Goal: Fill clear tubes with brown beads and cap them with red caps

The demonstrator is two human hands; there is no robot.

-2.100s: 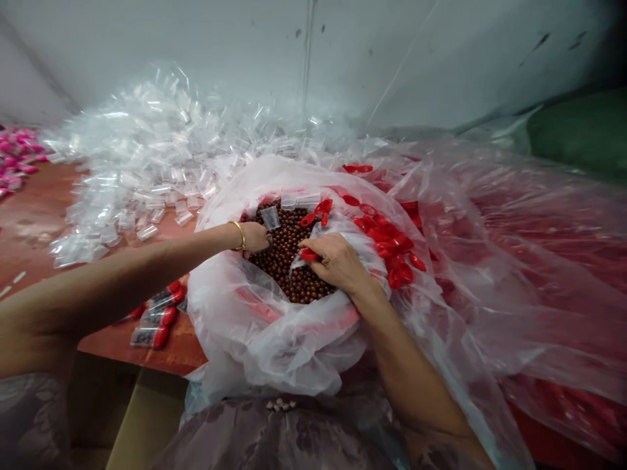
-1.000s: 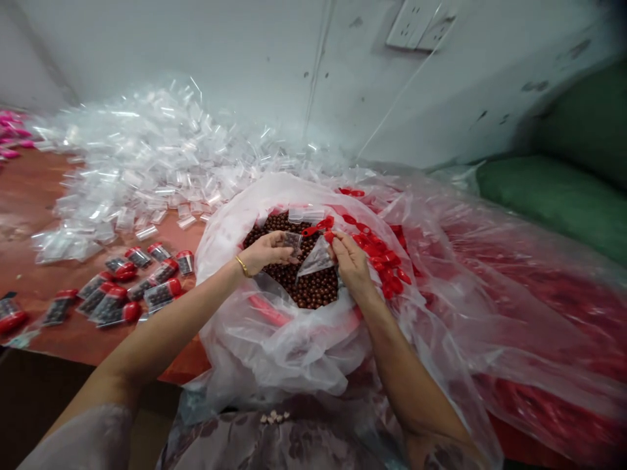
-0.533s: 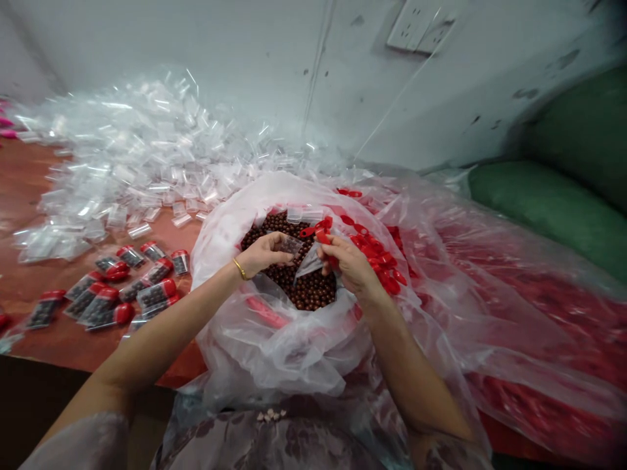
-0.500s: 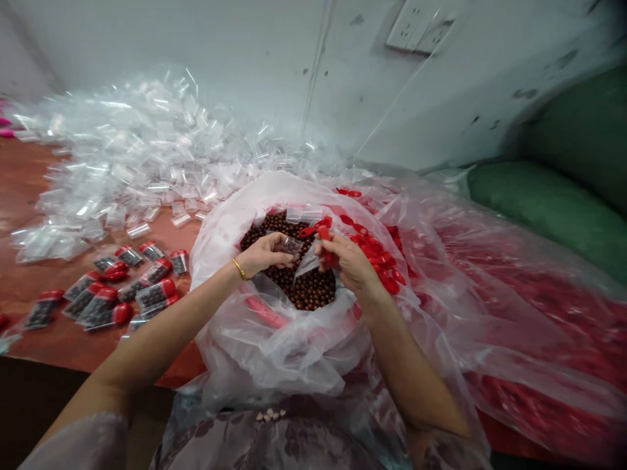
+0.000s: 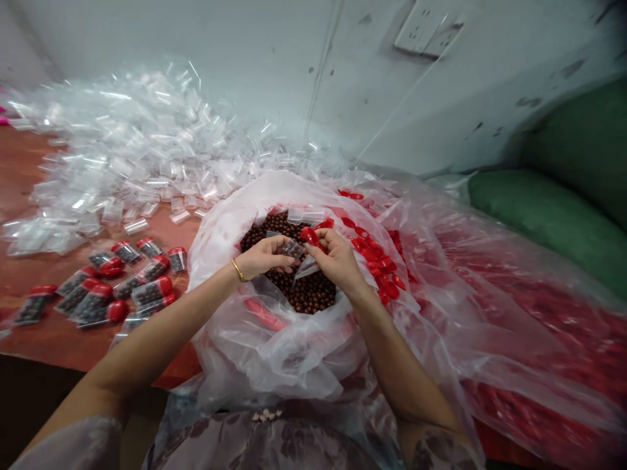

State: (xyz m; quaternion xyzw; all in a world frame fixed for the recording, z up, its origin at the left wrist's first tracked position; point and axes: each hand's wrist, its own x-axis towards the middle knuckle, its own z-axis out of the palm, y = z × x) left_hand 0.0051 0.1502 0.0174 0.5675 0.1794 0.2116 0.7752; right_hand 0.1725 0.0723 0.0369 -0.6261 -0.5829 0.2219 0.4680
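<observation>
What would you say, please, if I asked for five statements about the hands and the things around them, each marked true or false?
1. The left hand holds a clear container. True.
2. The right hand holds a green piece. False: the piece in the right hand is red.
3. Brown beads lie inside the whitish plastic bag. True.
4. The bracelet is on the right wrist. False: the bracelet is on the left wrist.
5. Red-topped containers lie to the left of the bag. True.

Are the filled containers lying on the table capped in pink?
No, the filled containers whose caps show, lying on the table to the left of the white plastic bag, have red caps.
</observation>
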